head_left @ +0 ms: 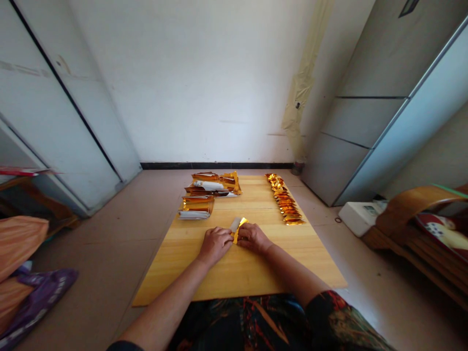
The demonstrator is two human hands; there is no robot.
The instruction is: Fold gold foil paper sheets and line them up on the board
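Observation:
On the wooden board (234,273) in front of me, both hands are at one small sheet of gold foil paper (241,224), white along its left part. My left hand (217,243) lies at the sheet's left side, its fingers pressed together on the paper. From the right, my right hand (253,237) pinches the gold edge with curled fingers. Stacks of gold-and-white foil paper (197,207) stand at the board's far left. Along the far right runs a row of folded gold foil pieces (287,200), overlapping one another.
A white wall (204,87) rises behind the board. Grey cabinets (62,97) are on the left, and a grey fridge (360,112) on the right. A white box (360,218) sits by a wooden bench (413,243). Orange and purple bags (40,297) lie at lower left.

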